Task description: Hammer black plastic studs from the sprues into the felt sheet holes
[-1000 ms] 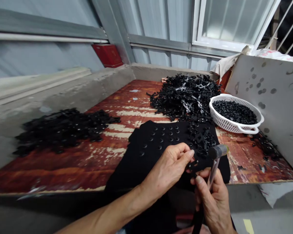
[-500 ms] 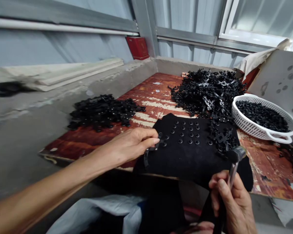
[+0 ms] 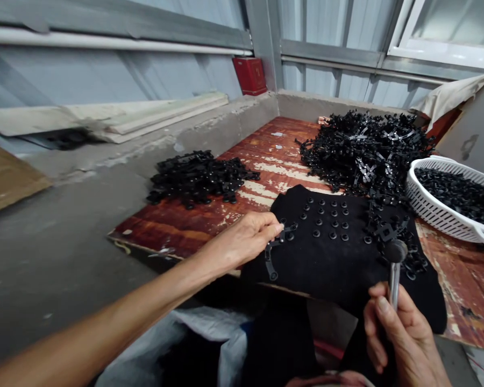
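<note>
My left hand (image 3: 242, 242) reaches over the left part of a black fabric pad (image 3: 339, 269), and its fingertips pinch a black plastic runner (image 3: 275, 244) that dangles onto the pad. Rows of small black studs (image 3: 326, 220) stand in the pad. My right hand (image 3: 399, 333) is at the pad's near right corner, closed around the metal handle of a small hammer (image 3: 394, 274). The hammer's dark head (image 3: 396, 251) sits just above a tangle of black runners (image 3: 387, 236) on the pad's far right.
A large heap of black plastic runners (image 3: 367, 153) lies behind the pad, with a smaller heap (image 3: 197, 177) to its left on the worn red-brown wooden table (image 3: 226, 217). A white basket (image 3: 439, 207) holds small black parts at right. A concrete ledge (image 3: 145, 156) runs along the left.
My left hand has moved left from beside the hammer to the pad's left part, with the runner in its fingertips. The view has swung left, and the hammer stays in my right hand.
</note>
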{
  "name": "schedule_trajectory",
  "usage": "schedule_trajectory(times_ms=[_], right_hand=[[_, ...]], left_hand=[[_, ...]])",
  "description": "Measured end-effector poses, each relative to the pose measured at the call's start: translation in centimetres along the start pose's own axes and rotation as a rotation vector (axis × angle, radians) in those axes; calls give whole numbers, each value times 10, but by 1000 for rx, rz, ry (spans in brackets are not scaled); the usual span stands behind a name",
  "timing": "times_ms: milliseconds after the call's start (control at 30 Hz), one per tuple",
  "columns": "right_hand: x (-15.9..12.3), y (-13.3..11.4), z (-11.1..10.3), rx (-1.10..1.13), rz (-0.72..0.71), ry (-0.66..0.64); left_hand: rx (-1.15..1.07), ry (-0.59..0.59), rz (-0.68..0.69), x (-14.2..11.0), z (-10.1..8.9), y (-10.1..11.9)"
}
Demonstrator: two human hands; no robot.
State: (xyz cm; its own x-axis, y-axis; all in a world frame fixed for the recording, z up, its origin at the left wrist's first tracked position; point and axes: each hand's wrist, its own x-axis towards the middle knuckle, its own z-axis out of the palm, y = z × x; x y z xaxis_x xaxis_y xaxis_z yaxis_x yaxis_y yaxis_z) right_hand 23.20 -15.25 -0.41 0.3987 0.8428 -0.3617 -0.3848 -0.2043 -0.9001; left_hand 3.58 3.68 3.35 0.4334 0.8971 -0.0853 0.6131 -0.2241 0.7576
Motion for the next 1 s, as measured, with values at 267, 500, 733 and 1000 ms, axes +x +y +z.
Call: schedule_trajectory(times_ms=[267,500,733,1000], right_hand=[[2,3,-2,-9,-16,-43],[4,2,-1,-24,-26,-41],[3,0,0,-16,-5,-41],[4,1,-1,-36,-14,-40]], left_hand=[[-80,14,-40,-8,9,-15],[-127,18,-48,-10,10,-14],[-131,24,-59,-7,12,-15],[-158,30,-84,-11,11,-11]])
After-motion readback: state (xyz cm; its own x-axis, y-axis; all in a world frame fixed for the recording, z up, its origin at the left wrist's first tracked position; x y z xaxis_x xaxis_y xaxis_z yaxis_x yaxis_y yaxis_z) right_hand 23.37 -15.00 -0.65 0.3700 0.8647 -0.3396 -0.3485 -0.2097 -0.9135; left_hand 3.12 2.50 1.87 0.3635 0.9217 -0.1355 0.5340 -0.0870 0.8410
